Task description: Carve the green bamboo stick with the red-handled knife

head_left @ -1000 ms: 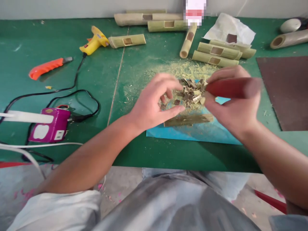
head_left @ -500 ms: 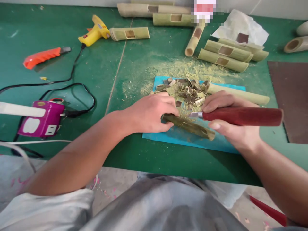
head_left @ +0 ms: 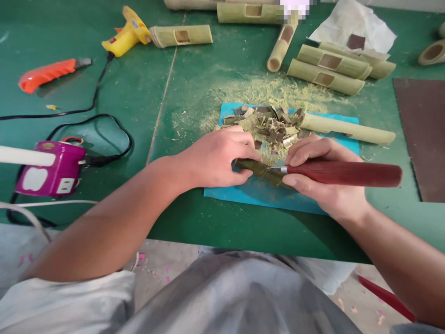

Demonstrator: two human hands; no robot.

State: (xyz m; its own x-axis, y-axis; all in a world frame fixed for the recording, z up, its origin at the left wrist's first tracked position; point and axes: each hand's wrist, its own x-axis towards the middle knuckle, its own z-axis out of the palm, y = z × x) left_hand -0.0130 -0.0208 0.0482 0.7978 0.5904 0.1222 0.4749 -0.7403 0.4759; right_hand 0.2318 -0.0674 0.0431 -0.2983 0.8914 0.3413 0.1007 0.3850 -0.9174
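Observation:
My left hand (head_left: 224,155) is closed on the left end of a dark green bamboo piece (head_left: 259,170), which lies over a blue sheet (head_left: 243,194). In my right hand (head_left: 323,174) is a carving knife (head_left: 351,173) with a thick red wooden handle. The knife's short metal blade meets the bamboo's upper side near its middle. My right fingers and thumb hide the bamboo's right end. Just beyond both hands is a heap of bamboo chips and shavings (head_left: 274,125). A pale bamboo length (head_left: 347,127) lies to the right of the heap.
Notched bamboo tubes (head_left: 327,76) lie at the back right near a crumpled white paper (head_left: 351,25). Leftward are a yellow glue gun (head_left: 127,35), an orange utility knife (head_left: 52,74) and a purple power socket (head_left: 52,169) with cords. A brown sheet (head_left: 424,139) lies at right.
My right hand and the knife have moved left along the bamboo, and the blade now presses against it. My left hand keeps its hold. The whole view has shifted slightly.

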